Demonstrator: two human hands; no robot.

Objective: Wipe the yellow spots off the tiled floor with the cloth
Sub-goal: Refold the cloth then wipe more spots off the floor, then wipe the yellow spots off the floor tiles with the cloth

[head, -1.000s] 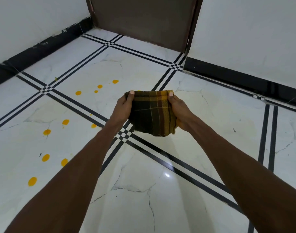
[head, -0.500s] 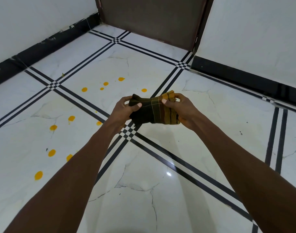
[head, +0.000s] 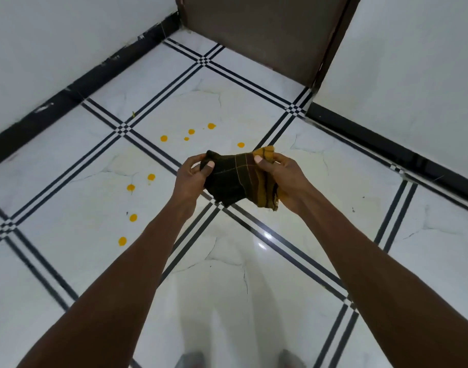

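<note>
A dark brown and mustard checked cloth (head: 238, 179) is bunched up in mid-air between both hands, well above the floor. My left hand (head: 190, 179) grips its left end, my right hand (head: 283, 179) its right end. Several yellow spots dot the white tiled floor (head: 254, 301): one cluster (head: 191, 132) lies beyond the cloth, another (head: 131, 187) to the left of my left forearm, down to the nearest spot (head: 122, 241).
White walls with black skirting (head: 94, 75) close in on the left and right. A brown door (head: 267, 30) stands at the far corner. Black double lines cross the tiles. My feet (head: 193, 359) show blurred at the bottom edge.
The cloth went from a flat hanging square to a crumpled bundle as both hands gathered it. The view has tilted down and back, showing more floor and my feet.
</note>
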